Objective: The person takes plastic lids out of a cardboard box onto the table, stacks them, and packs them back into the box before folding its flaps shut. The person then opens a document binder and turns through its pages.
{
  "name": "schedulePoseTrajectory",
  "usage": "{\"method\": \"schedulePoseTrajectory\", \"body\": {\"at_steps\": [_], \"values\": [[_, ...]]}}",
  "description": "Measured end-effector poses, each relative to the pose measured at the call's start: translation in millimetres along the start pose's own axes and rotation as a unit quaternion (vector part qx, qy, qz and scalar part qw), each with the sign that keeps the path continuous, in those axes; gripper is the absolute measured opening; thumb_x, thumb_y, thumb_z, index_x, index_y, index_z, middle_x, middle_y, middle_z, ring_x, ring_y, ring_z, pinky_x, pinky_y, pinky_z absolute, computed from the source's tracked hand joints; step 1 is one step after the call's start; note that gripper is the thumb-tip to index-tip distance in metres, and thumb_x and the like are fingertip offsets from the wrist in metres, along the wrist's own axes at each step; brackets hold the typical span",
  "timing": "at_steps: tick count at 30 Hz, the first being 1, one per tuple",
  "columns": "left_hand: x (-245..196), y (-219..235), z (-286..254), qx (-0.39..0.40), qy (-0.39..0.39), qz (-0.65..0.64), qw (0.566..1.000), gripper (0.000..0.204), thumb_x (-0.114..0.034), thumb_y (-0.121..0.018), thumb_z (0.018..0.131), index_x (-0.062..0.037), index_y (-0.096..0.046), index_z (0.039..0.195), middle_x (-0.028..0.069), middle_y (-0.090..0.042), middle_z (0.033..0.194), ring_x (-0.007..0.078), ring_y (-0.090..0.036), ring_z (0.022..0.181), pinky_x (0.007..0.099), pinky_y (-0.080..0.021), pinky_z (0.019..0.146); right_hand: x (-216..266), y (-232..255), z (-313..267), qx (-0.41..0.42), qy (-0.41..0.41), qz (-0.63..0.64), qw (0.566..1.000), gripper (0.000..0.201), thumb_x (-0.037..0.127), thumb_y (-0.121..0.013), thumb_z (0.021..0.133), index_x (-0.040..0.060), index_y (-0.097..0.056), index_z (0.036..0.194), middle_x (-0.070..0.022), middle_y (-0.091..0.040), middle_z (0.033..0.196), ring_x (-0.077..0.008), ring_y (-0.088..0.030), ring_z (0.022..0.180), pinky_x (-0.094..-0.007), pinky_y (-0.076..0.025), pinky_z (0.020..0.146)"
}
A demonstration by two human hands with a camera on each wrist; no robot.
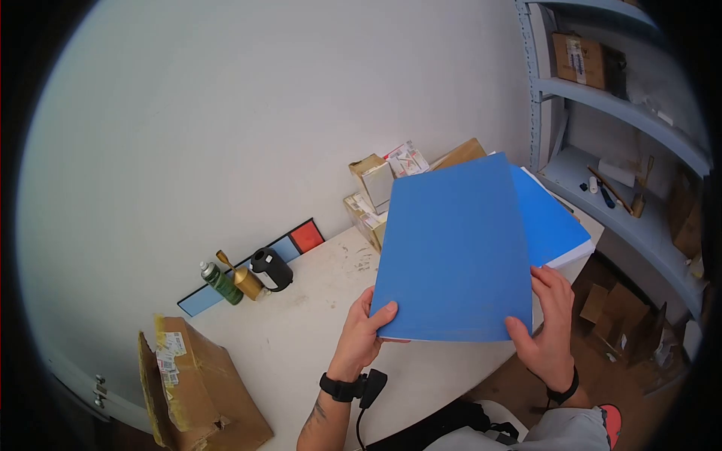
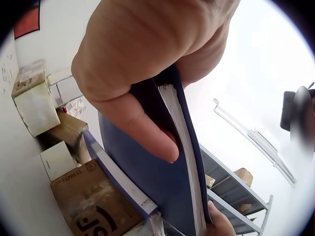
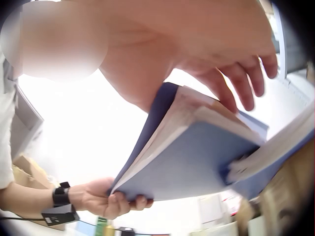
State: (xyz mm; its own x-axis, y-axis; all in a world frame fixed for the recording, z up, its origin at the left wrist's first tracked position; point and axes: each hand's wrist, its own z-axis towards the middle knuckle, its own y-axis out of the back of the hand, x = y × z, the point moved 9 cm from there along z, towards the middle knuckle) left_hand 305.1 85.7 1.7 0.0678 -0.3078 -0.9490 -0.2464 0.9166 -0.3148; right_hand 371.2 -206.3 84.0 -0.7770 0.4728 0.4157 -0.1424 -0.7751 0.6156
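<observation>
A blue folder (image 1: 451, 255) with a stack of white paper between its covers is held up over the white table, tilted. My left hand (image 1: 362, 331) grips its lower left corner, thumb on the upper cover and fingers underneath. In the left wrist view the paper edges (image 2: 184, 142) show between the covers. My right hand (image 1: 553, 323) is at the lower right corner, its thumb touching the cover. Its fingers (image 3: 241, 86) are spread and only slightly bent beside the folder's edge. Behind it lies a second blue folder (image 1: 553, 222) with a white edge, partly covered in the head view.
Small boxes (image 1: 374, 180) stand against the wall behind the folders. A green spray bottle (image 1: 221, 283), a brass-coloured container (image 1: 247, 284) and a black canister (image 1: 271, 269) stand at the back left. An open carton (image 1: 218, 383) is at the left; metal shelves (image 1: 602, 177) rise at the right.
</observation>
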Motion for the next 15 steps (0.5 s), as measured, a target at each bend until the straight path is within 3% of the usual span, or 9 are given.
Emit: {"method": "schedulePoseTrajectory", "body": {"at_steps": [3, 4, 5, 8, 9, 11, 12, 14, 15], "values": [[13, 62, -64, -0.089, -0.014, -0.113, 0.99, 0.052, -0.011, -0.069, 0.101, 0.0021, -0.044, 0.145, 0.0161, -0.064, 0.13, 0.0214, -0.074, 0.102, 0.0379, -0.068, 0.08, 22, -57, -4, 0.046, 0.038, 0.195, 0.979, 0.049, 0.013, -0.073, 0.083, -0.0051, -0.058, 0.126, -0.0264, -0.058, 0.134, -0.0414, -0.053, 0.129, -0.0489, -0.034, 0.12], [19, 80, -84, -0.124, -0.024, -0.125, 0.984, 0.052, -0.008, -0.069, 0.101, 0.0016, -0.043, 0.145, 0.016, -0.063, 0.131, 0.0211, -0.073, 0.107, 0.0362, -0.067, 0.084, 24, -90, -10, 0.075, 0.027, 0.3, 0.95, 0.042, 0.007, -0.068, 0.082, -0.0029, -0.058, 0.122, -0.0236, -0.06, 0.131, -0.0375, -0.055, 0.124, -0.0467, -0.037, 0.118], [29, 97, -107, -0.163, -0.034, -0.14, 0.976, 0.053, -0.006, -0.07, 0.1, 0.0011, -0.043, 0.145, 0.0159, -0.062, 0.132, 0.0208, -0.071, 0.111, 0.0346, -0.065, 0.088, 10, -138, -18, 0.132, -0.067, 0.459, 0.876, 0.036, 0.0, -0.062, 0.083, -0.0015, -0.056, 0.119, -0.0216, -0.06, 0.133, -0.0359, -0.055, 0.133, -0.0461, -0.04, 0.116], [56, 137, -134, -0.259, -0.055, -0.061, 0.962, 0.051, -0.006, -0.068, 0.101, 0.0016, -0.042, 0.144, 0.0165, -0.061, 0.132, 0.0208, -0.069, 0.116, 0.0326, -0.062, 0.093, 20, -212, -17, 0.217, -0.067, 0.453, 0.862, 0.035, -0.002, -0.058, 0.085, -0.0006, -0.054, 0.12, -0.0203, -0.061, 0.134, -0.036, -0.049, 0.143, -0.0465, -0.038, 0.117], [62, 148, -139, -0.271, -0.061, -0.066, 0.958, 0.051, -0.006, -0.068, 0.101, 0.0016, -0.042, 0.144, 0.0165, -0.061, 0.132, 0.0208, -0.069, 0.116, 0.0326, -0.062, 0.093, 31, -225, -12, 0.27, -0.05, 0.444, 0.853, 0.033, 0.002, -0.058, 0.089, -0.0003, -0.054, 0.122, -0.0249, -0.059, 0.137, -0.0418, -0.04, 0.152, -0.0505, -0.03, 0.123], [84, 165, -147, -0.3, 0.052, -0.066, 0.95, 0.057, -0.014, -0.071, 0.101, 0.0042, -0.042, 0.146, 0.0192, -0.061, 0.134, 0.0226, -0.068, 0.116, 0.0366, -0.062, 0.093, 41, -241, -3, 0.319, -0.011, 0.368, 0.874, 0.038, 0.007, -0.06, 0.092, -0.0007, -0.054, 0.128, -0.0281, -0.056, 0.142, -0.0447, -0.037, 0.153, -0.0525, -0.025, 0.125], [80, 166, -150, -0.303, 0.049, -0.065, 0.95, 0.057, -0.014, -0.071, 0.101, 0.0042, -0.042, 0.146, 0.0192, -0.061, 0.134, 0.0226, -0.068, 0.116, 0.0366, -0.062, 0.093, 44, -249, -1, 0.354, 0.022, 0.286, 0.89, 0.043, 0.013, -0.063, 0.094, -0.0011, -0.053, 0.134, -0.0314, -0.053, 0.147, -0.0477, -0.033, 0.154, -0.0545, -0.02, 0.127], [73, 168, -162, -0.304, 0.179, 0.215, 0.911, 0.078, -0.029, -0.079, 0.097, 0.0074, -0.038, 0.152, 0.0251, -0.059, 0.138, 0.0282, -0.067, 0.12, 0.0439, -0.06, 0.095, 39, -257, 1, 0.379, 0.04, 0.241, 0.892, 0.056, 0.022, -0.065, 0.096, -0.0034, -0.048, 0.143, -0.0339, -0.048, 0.151, -0.0504, -0.029, 0.154, -0.056, -0.016, 0.128], [58, 167, -167, -0.32, 0.148, 0.351, 0.867, 0.102, -0.044, -0.085, 0.088, 0.0085, -0.033, 0.157, 0.034, -0.054, 0.145, 0.0411, -0.063, 0.127, 0.0517, -0.057, 0.099, 37, -263, -4, 0.408, 0.054, 0.192, 0.891, 0.07, 0.03, -0.068, 0.097, -0.0057, -0.042, 0.151, -0.0364, -0.043, 0.155, -0.0532, -0.026, 0.155, -0.0576, -0.013, 0.129]]}}
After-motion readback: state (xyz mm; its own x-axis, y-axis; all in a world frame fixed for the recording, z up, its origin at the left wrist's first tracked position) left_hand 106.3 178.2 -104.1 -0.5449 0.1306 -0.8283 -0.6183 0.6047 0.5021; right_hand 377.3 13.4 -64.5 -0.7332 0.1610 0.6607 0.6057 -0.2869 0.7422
